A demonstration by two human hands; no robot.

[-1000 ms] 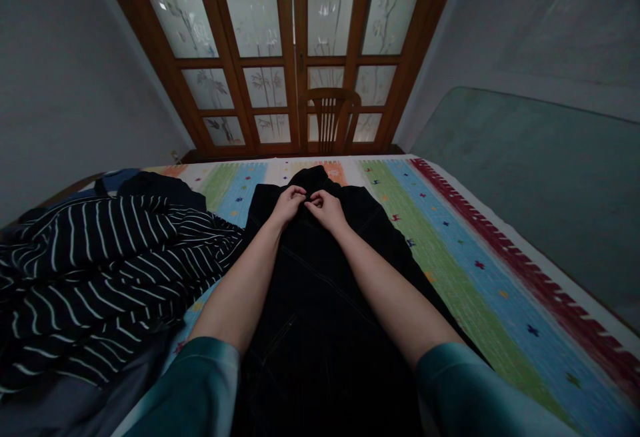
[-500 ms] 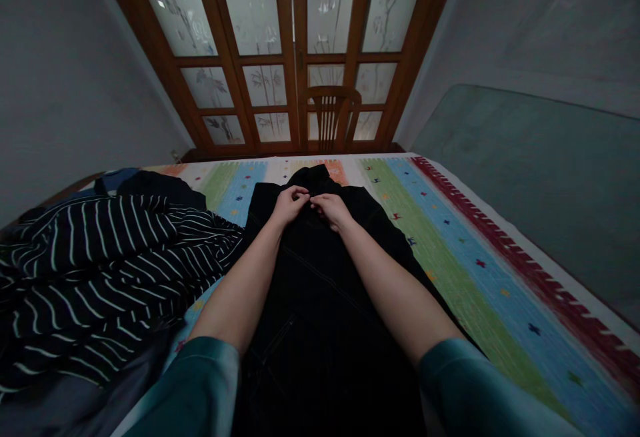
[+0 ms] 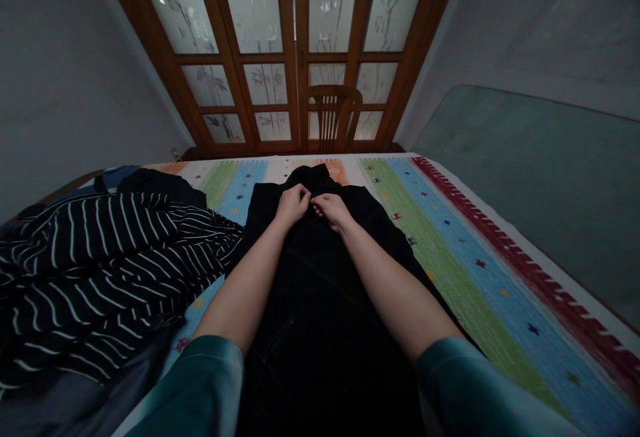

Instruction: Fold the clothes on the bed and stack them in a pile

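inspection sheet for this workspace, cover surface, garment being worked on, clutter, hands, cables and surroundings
Surface: multicoloured striped tablecloth with small figures and a dark red band at the right
Job's things: black garment laid out lengthwise, collar at the far end
Clutter: striped garment heaped at left, dark clothes beyond it, grey cloth at the near left
Hands: left hand and right hand both pinching the black garment near its collar; exact spot too dark to tell
Cables: nothing seen
Surroundings: wooden doors with patterned glass panes, wooden chair before them, pale green panel at right
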